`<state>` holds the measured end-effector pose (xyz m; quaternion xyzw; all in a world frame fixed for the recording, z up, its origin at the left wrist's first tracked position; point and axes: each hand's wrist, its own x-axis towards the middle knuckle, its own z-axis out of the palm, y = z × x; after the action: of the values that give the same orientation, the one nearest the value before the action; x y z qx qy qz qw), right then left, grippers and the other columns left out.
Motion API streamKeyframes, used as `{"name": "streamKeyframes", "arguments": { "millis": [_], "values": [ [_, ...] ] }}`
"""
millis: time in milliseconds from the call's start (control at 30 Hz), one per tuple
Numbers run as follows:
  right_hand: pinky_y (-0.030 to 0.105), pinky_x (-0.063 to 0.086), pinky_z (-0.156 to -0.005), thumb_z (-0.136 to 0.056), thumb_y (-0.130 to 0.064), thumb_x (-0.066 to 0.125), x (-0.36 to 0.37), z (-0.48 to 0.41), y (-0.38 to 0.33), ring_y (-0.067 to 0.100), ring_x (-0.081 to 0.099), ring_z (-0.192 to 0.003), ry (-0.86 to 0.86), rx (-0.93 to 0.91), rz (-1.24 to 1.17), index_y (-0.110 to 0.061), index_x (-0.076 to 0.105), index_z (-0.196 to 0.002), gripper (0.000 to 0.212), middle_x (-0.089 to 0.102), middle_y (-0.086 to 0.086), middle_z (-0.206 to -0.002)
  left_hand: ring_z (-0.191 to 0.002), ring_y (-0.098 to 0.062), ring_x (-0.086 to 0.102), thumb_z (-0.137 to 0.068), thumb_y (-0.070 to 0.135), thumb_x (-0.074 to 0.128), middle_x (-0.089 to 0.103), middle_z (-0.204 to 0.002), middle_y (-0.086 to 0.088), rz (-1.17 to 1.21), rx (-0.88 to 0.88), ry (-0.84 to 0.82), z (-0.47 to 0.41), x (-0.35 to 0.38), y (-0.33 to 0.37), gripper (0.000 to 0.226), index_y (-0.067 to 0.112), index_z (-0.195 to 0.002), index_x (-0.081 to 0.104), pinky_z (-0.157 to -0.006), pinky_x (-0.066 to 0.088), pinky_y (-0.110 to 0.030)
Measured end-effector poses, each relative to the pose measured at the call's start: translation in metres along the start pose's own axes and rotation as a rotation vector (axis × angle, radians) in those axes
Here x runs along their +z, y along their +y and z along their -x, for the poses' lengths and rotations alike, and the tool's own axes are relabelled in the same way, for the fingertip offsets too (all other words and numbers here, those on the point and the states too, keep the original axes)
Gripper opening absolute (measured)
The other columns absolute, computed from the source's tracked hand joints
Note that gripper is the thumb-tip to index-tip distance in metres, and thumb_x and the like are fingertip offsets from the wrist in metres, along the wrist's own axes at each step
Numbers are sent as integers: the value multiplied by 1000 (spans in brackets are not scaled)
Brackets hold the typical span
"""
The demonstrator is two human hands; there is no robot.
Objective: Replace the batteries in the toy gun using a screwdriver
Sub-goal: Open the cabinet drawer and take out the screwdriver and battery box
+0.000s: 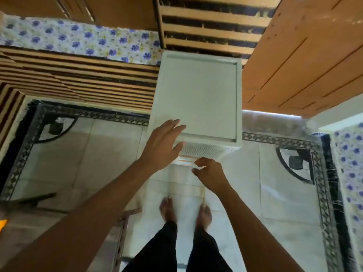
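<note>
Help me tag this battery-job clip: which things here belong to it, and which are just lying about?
Job: white drawer unit; its drawer; left hand at the unit's top edge; right hand gripping the drawer. No gun, screwdriver or batteries visible.
Lying about: striped mats; floral cloth; wooden panel.

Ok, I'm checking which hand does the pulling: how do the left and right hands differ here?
The left hand is spread, fingers straight, over the top front edge of the white cabinet; the right hand is curled on the drawer below. The left sits higher, the right lower. Both are at the same cabinet.
</note>
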<state>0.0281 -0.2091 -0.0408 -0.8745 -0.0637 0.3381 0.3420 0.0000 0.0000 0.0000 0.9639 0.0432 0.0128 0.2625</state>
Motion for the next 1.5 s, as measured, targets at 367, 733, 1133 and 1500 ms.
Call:
{"name": "streamKeyframes", "arguments": {
  "millis": [367,733,1133,1500],
  "values": [
    [52,45,-111,-96,-21,62,78,-101,46,41,32,-149,-351,-5,542,-7,42,-150,59,13,14,-170,-152,-26,42,-102,20,64,48,-162,-6,28,63,62,3,37,-41,44,14,-146,62,-122,38,-49],
    [43,49,-97,-87,-4,59,97,-41,44,32,55,-125,-173,-97,668,-7,59,-125,39,58,10,-133,-153,-29,41,-103,19,62,48,-161,-10,38,53,131,3,41,-40,42,11,-145,63,-123,35,-51],
    [45,44,-74,-68,3,31,70,75,41,33,59,-79,347,-466,715,-9,64,-84,38,59,10,-88,-153,-30,39,-103,24,61,46,-162,-12,105,17,69,8,34,-28,45,8,-145,61,-124,36,-54],
    [43,34,-82,-56,8,62,35,-20,-5,32,55,-89,740,-387,671,-14,63,-87,38,59,11,-99,-153,-30,39,-99,16,62,46,-162,-12,49,-31,67,15,37,-21,49,8,-147,59,-125,31,-56]
  ]
}}
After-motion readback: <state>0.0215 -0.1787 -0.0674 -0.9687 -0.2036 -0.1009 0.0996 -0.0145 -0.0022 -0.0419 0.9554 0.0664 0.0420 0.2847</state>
